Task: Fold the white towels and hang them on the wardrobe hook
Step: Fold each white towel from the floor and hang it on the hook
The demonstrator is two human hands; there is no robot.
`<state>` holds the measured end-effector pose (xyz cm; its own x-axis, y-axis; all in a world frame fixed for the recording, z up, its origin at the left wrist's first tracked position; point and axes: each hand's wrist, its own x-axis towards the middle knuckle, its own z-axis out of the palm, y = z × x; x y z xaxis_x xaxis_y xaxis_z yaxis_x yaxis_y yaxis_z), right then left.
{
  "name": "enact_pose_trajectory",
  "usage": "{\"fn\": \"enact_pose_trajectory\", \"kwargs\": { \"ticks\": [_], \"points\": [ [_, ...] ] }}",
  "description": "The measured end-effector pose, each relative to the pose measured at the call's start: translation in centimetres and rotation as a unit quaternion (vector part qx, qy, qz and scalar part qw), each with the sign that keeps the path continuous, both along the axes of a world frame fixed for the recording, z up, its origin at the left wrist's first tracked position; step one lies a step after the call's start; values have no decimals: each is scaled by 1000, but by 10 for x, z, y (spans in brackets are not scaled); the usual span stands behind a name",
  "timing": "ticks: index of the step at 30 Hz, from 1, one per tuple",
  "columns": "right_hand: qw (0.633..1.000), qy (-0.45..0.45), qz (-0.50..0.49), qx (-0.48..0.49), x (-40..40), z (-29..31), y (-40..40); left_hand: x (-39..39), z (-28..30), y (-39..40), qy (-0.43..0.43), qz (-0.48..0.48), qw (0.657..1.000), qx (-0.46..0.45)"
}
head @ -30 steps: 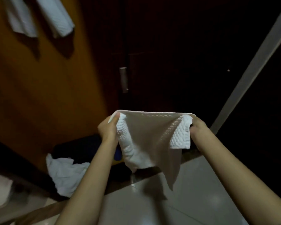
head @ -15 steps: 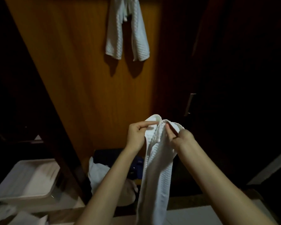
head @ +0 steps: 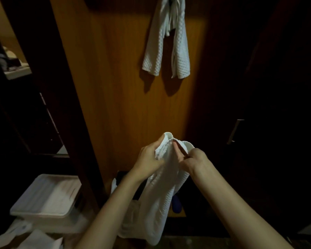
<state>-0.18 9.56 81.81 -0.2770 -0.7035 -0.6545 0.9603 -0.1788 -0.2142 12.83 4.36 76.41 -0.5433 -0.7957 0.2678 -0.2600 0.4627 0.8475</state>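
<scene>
A white towel (head: 162, 194), folded lengthwise into a narrow bunched strip, hangs down in front of the person, its top end gathered between both hands and its lower end dangling just above the floor. The left hand (head: 147, 159) grips the top of the strip from the left, fingers curled round the bunched cloth with the folded edge sticking up above them. The right hand (head: 194, 160) pinches the same top end from the right, fingers curled, with the forefinger (head: 179, 150) pressed along the fold. The two hands sit close together with only the cloth between them. Above them, on the orange-brown wardrobe panel (head: 115, 87), more white towels (head: 167, 42) already hang from a point at the top edge of view, draped in two drooping halves; the hook itself cannot be made out. To the right stands a dark wardrobe door (head: 267, 87) with a metal handle (head: 234, 132). Low on the left sits a white plastic tray (head: 48, 196), and loose white cloth (head: 25, 238) lies in front of it. Behind the hanging towel, near the floor, there is a dark blue thing (head: 176, 203) that is too dim to tell
</scene>
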Motion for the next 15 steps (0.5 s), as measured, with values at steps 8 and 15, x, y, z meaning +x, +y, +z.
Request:
{"fn": "enact_pose_trajectory", "kwargs": {
  "ticks": [8, 15],
  "points": [
    [852, 380, 328, 150, -26, -13, 10, -1, 3, -21, 107, 100, 988, -41],
    [263, 803, 393, 364, -45, -19, -8, -19, 7, -25, 123, 54, 991, -24]
  ]
}}
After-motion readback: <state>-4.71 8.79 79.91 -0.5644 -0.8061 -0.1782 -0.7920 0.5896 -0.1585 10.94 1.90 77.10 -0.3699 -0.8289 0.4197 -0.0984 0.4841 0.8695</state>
